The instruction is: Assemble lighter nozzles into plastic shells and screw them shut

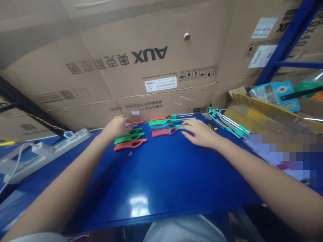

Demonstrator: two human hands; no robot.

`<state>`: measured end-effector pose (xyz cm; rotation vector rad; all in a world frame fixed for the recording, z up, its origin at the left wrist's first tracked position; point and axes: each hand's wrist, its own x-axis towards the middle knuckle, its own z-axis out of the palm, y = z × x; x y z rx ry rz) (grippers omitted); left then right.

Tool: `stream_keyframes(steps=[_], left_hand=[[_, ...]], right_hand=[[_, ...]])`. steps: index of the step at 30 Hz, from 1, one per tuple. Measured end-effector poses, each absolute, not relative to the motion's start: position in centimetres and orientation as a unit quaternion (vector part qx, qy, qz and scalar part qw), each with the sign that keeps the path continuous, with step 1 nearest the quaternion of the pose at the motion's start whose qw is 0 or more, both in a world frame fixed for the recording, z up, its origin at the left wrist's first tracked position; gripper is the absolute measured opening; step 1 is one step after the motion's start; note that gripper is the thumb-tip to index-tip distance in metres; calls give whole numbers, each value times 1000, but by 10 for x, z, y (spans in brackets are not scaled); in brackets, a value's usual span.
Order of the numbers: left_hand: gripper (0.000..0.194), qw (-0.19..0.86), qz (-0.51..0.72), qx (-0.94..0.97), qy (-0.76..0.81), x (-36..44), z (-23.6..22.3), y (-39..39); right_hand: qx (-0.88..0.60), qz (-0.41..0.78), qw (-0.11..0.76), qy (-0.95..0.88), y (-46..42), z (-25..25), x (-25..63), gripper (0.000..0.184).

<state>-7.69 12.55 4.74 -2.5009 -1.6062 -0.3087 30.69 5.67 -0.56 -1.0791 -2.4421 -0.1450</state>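
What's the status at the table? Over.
Left hand by left-side handles, grip unclear. Right hand at nearer red lighter's teal end. Power strip left of both hands.

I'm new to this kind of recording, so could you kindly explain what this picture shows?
There is no machine: these are a person's bare hands, seen by a camera worn on the head, looking forward and down. On the blue table lie red and green handles at left, more handles with metal rods in the middle, and loose rods with turquoise fittings at right. The left hand is over the left group; the right hand is at the front middle handle. Neither grip shows clearly.
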Motion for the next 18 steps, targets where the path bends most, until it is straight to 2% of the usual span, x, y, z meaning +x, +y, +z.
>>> stream_keyframes(steps=[10,18], left_hand=[[37,46,-53,-843,-534,-135,42,143],[31,-44,-59,-892,-446,-94,41,104]], right_hand=[[-391,-39,224,-892,57,-10,306,30],[-383,-37,220,-896,58,-11,306,30]])
